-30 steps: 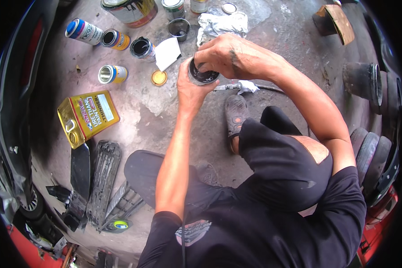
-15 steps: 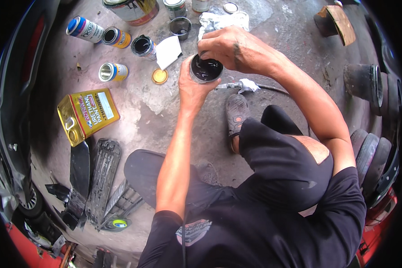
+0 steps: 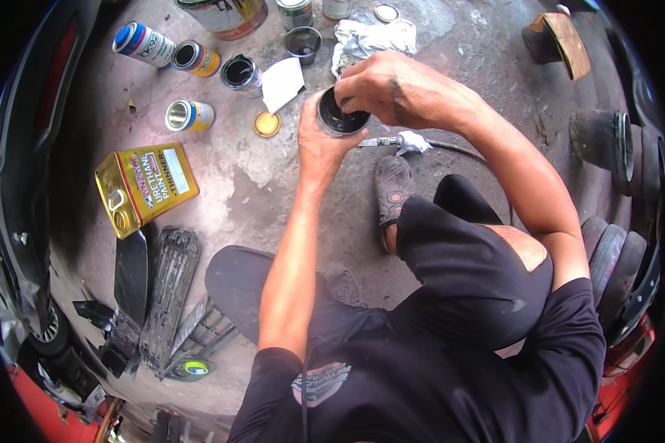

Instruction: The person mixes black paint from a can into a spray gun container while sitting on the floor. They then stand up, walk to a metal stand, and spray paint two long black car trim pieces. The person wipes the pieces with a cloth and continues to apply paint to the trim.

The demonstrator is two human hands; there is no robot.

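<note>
My left hand point(image 3: 319, 153) is wrapped round a cup point(image 3: 343, 134) from its near left side. Glossy black paint point(image 3: 335, 120) shows inside. Above the cup's far right rim, my right hand point(image 3: 388, 87) is closed in a pinch, fingertips pointing down into the opening. Whatever those fingers hold is hidden behind the hand. Just left of the cup are a white folded sheet point(image 3: 280, 86) and a gold lid point(image 3: 267, 124). Beyond my right hand lies a crumpled white cloth point(image 3: 380, 37). A hose with a metal fitting point(image 3: 383, 142) rests beside the cup.
Several cans stand at the far left, among them an open can of black paint point(image 3: 238, 72). A clear cup point(image 3: 303, 44) is near them. A gold thinner tin point(image 3: 146, 181) and black plastic parts point(image 3: 170, 295) lie left. Buckets point(image 3: 598, 140) and tyres point(image 3: 617, 258) stand right.
My right hand has moved slightly right and lower over the cup, covering more of its opening. My left hand still holds the cup in nearly the same place.
</note>
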